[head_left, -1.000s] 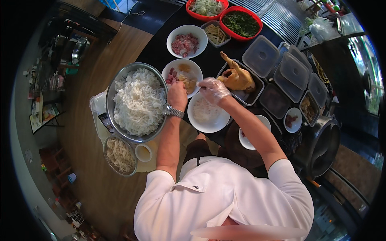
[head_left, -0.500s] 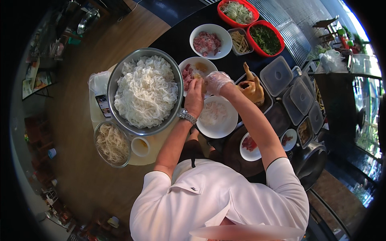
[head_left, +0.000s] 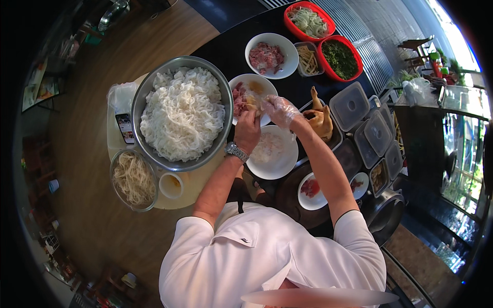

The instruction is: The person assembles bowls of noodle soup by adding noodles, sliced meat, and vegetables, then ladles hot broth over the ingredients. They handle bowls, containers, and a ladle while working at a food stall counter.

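Note:
My left hand (head_left: 247, 132), bare with a metal watch (head_left: 236, 151) at its wrist, has its fingertips pinched together over the near side of a white bowl of raw meat and brown sauce (head_left: 255, 81). My right hand (head_left: 282, 112), in a clear plastic glove, is beside it with the fingers curled closed. Something small and yellowish shows between the hands, too hidden to name. Just below them stands a larger white bowl (head_left: 280, 167) with pale, whitish shreds (head_left: 269, 147) in it.
A big metal basin (head_left: 229, 123) heaped with white noodles (head_left: 182, 115) stands left, near a phone (head_left: 125, 128) and thin noodles (head_left: 134, 178). Another meat bowl (head_left: 288, 57) and red tubs (head_left: 333, 23) lie beyond. At right are a whole cooked bird (head_left: 319, 123) and plastic lids (head_left: 350, 107).
My right hand has drawn slightly lower, and its gloved fingers now show curled. My left hand has shifted slightly down. The whole view has also moved a little; the bowls stay put.

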{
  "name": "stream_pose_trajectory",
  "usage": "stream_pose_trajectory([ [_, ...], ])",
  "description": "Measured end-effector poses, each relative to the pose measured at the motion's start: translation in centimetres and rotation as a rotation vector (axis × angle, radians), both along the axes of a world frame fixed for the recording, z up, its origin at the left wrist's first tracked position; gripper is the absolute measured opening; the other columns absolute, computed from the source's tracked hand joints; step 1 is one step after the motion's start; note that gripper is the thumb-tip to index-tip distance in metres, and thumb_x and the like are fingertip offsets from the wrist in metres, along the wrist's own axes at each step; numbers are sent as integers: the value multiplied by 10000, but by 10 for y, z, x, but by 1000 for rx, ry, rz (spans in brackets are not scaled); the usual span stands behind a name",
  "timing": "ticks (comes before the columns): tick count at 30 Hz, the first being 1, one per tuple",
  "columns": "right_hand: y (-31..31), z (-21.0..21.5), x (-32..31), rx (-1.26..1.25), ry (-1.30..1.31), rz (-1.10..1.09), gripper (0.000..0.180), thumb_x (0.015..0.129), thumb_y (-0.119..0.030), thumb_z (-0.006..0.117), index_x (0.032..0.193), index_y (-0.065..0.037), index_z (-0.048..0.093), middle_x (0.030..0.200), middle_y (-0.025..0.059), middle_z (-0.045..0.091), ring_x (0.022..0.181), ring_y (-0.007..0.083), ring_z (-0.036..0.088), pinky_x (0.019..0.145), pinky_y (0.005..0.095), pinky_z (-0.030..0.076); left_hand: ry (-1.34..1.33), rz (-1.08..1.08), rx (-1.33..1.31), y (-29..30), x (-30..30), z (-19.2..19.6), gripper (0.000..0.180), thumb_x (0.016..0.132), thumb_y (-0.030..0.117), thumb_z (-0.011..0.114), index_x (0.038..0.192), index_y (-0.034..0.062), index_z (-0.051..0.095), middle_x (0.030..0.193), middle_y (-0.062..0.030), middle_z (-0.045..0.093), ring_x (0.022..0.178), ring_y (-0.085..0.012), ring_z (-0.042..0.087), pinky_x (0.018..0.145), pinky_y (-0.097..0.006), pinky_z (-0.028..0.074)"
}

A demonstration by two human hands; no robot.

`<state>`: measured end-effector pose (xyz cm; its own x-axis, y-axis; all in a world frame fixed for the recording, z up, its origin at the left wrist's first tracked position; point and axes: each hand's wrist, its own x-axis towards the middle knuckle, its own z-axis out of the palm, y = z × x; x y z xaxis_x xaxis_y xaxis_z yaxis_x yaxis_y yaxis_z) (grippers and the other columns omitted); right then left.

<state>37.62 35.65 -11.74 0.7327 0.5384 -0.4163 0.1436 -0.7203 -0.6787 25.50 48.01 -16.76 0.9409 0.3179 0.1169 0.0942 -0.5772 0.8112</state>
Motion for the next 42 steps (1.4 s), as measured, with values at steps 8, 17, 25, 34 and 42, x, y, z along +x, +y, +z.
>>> stream_pose_trajectory([
  [8, 35, -29, 14, -219, -290, 2, 239, 937, -206, 597, 1065, -31, 696, 1035, 224, 723, 981, 401, 707, 854, 481, 571, 93, -35, -362, -17, -47, -4, 237, 971, 134, 655, 1151, -20, 670, 820, -109, 668, 710, -208, 655, 654, -337, 527],
  [17, 22, -24, -13, -222, -408, 136, 283, 942, -141, 607, 1192, -18, 654, 1119, 230, 701, 1070, 387, 688, 900, 445, 564, 442, 75, -951, -7, -82, 13, 270, 979, 140, 678, 1209, 0, 686, 802, 10, 635, 668, -57, 578, 587, -232, 500],
  [25, -55, 18, -119, 682, 800, -867, 397, 1028, -461, 598, 998, -81, 708, 902, 9, 652, 749, 112, 613, 657, 294, 549, 102, -401, -74, -47, -57, 60, 455, 870, 13, 628, 1308, -54, 521, 1128, -211, 546, 1055, -400, 574, 894, -489, 490],
  [34, -237, 15, -181, 1185, 1073, -1371, 219, 967, -267, 711, 958, -49, 697, 883, 57, 679, 735, 193, 673, 708, 321, 589, -76, -935, -57, -155, -80, 111, 750, 846, 8, 636, 1542, -20, 357, 1547, -288, 361, 1390, -438, 426, 1157, -478, 361],
  [42, -525, 8, -148, 869, 183, -1797, 399, 913, -184, 714, 1269, -33, 617, 1009, 76, 671, 971, 206, 650, 856, 326, 539, 204, -876, 38, -99, -142, 87, 547, 909, 32, 621, 1445, 17, 518, 1400, -198, 578, 1261, -354, 574, 1078, -403, 456],
])
